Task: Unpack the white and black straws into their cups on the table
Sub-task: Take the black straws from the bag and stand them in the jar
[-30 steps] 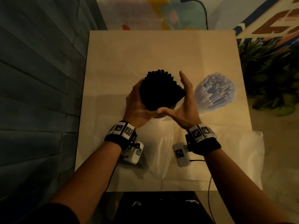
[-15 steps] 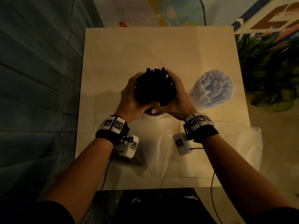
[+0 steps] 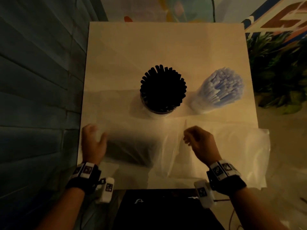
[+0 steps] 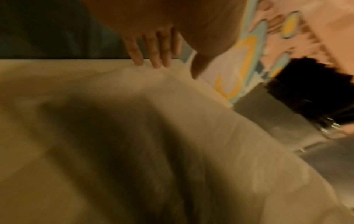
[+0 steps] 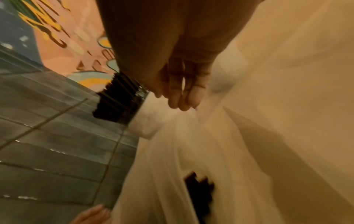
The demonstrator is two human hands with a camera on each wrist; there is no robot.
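A bunch of black straws [image 3: 162, 87] stands fanned out in a clear cup [image 3: 157, 113] at the middle of the table. To its right, the white straws [image 3: 221, 90] fill a second cup. Empty clear plastic bags [image 3: 166, 146] lie flat across the near part of the table. My left hand [image 3: 98, 135] is at the table's left edge, its fingers [image 4: 151, 57] relaxed and touching the bag's edge. My right hand [image 3: 187, 138] hovers low in front of the cups, its fingers [image 5: 182, 94] hanging loosely onto a fold of the bag. Neither hand holds a straw.
The beige table [image 3: 166, 47] stands against a blue-grey panelled wall [image 3: 41, 97] on the left. A green plant [image 3: 274, 72] sits off its right edge. A black item [image 3: 166, 209] lies below the near edge. Plastic [image 3: 249, 155] overhangs the right front corner.
Both hands have let go of the black straws and pulled back toward me onto the plastic bags. The black straws now stand fanned out in their cup.
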